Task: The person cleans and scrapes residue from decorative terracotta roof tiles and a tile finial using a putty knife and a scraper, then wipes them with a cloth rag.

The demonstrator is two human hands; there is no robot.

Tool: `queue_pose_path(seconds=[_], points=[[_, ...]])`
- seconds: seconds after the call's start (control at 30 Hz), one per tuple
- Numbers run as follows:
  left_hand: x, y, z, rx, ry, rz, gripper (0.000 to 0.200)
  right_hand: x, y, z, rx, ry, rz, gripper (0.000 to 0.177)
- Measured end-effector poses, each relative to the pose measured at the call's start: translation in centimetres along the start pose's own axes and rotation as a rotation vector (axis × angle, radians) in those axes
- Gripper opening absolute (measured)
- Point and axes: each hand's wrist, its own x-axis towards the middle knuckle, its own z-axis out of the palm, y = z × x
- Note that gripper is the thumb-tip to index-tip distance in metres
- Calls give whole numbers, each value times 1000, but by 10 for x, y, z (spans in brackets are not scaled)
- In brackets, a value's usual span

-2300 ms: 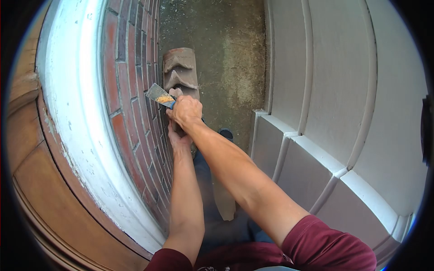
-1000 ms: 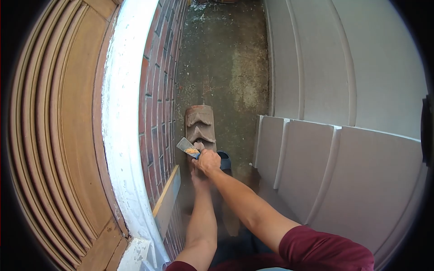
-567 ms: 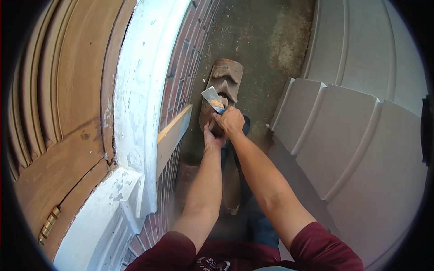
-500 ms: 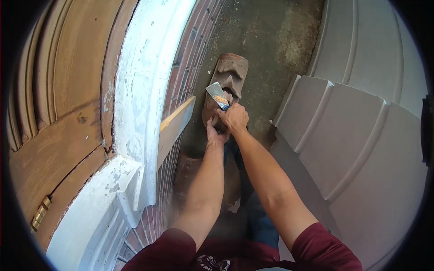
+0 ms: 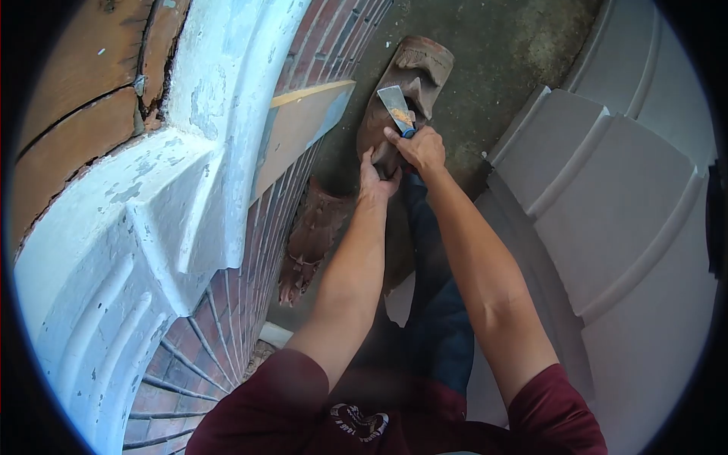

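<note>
A long, curved piece of brown clay (image 5: 432, 57) with raised, face-like shapes points away from me. My left hand (image 5: 377, 180) is closed round its near end, fingers wrapped underneath and at the side. In my right hand (image 5: 422, 150) is a putty knife (image 5: 393, 99) with a blue handle, its flat metal blade pointing up and away over the clay. An orange-tan smear sits on the blade near the handle. The right thumb reaches along the clay's surface, close to the left hand.
A second reddish clay piece (image 5: 312, 227) with a rough, broken end lies at the foot of the brick wall (image 5: 330, 38). Peeling white trim (image 5: 216, 83) and a board (image 5: 303, 129) stand at left. Grey ribbed panels (image 5: 599, 167) line the right side above the concrete floor (image 5: 500, 57).
My view has shifted down and left, so hands, clay and putty knife sit higher and further right. The second clay piece shows more fully. Both holds stay the same.
</note>
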Motion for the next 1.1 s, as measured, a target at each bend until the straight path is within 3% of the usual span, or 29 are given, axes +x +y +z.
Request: queue_pose_path(seconds=[0.13,0.3,0.4,0.5,0.8,0.93,1.03,1.1], points=[[12,14,-46,15,-49,-15,46,-27,10,43,28,8,-19,77],[45,35,-119,10,-143,-74,38,-56,14,106,94,53,-3,65],[8,34,-120,17,-27,35,37,-70,13,128,109,73,-21,59],[13,35,-141,45,-146,101,37,-82,12,142,116,105,-70,54],[17,59,-171,56,-71,88,37,-96,5,169,152,68,-12,55],[21,83,-189,70,-132,41,38,-104,-2,192,185,78,-22,56],[20,89,-200,134,-45,118,37,-112,-2,205,209,69,1,56],[19,92,-204,149,-120,156,37,-113,-3,211,206,55,20,56]])
